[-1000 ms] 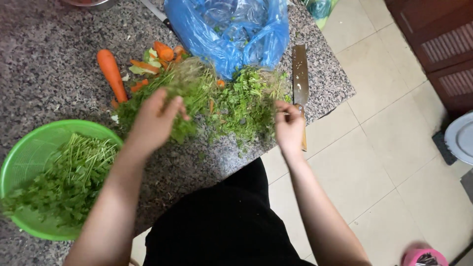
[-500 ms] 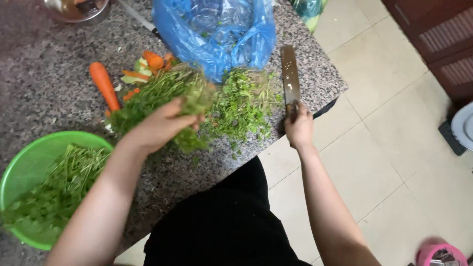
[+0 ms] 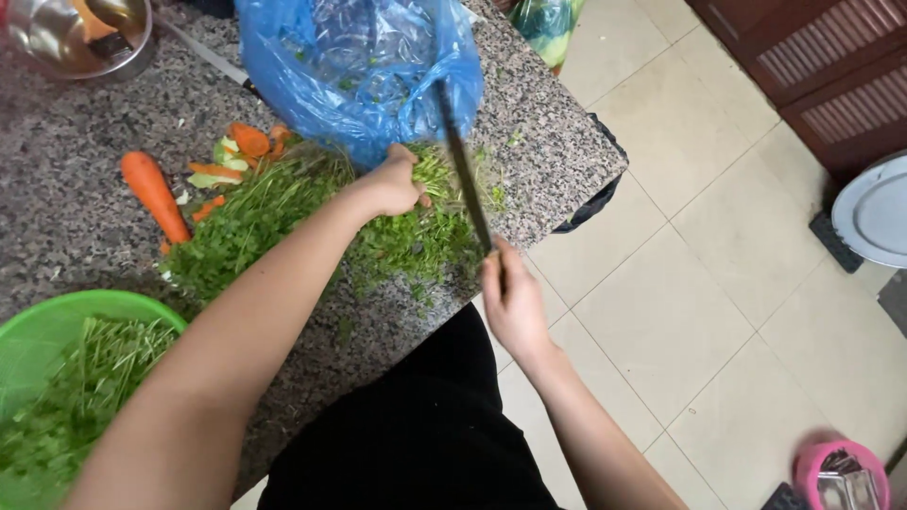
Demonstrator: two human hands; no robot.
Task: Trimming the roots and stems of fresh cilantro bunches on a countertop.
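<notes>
I see a loose heap of leafy green herbs (image 3: 283, 222) with thin pale-green stems, spread across the speckled granite counter (image 3: 76, 208) at the centre of my view; the leaves are small and feathery, bunched thicker toward 9 o'clock and thinner and more scattered toward 3 o'clock. My left hand (image 3: 392, 184) presses down on the heap, fingers curled and gathering the stems. My right hand (image 3: 510, 297), at 5 o'clock from the heap, is closed around the handle of a cleaver (image 3: 463, 175), whose dark blade shows edge-on and runs up toward 12 o'clock, just beside the left hand's fingers and over the stem ends. At 12 o'clock from the herbs sits a crumpled blue plastic bag (image 3: 359, 66), open at the top; I cannot tell what it holds. At 8 o'clock, at the frame's corner, a bright green plastic colander (image 3: 57, 321) holds more of the same green sprigs. At 11 o'clock, a metal bowl (image 3: 71, 38) is partly cut off by the frame, its contents unclear. A whole carrot (image 3: 156, 194) lies at 9 o'clock of the heap, with carrot pieces (image 3: 236, 151) near it.
</notes>
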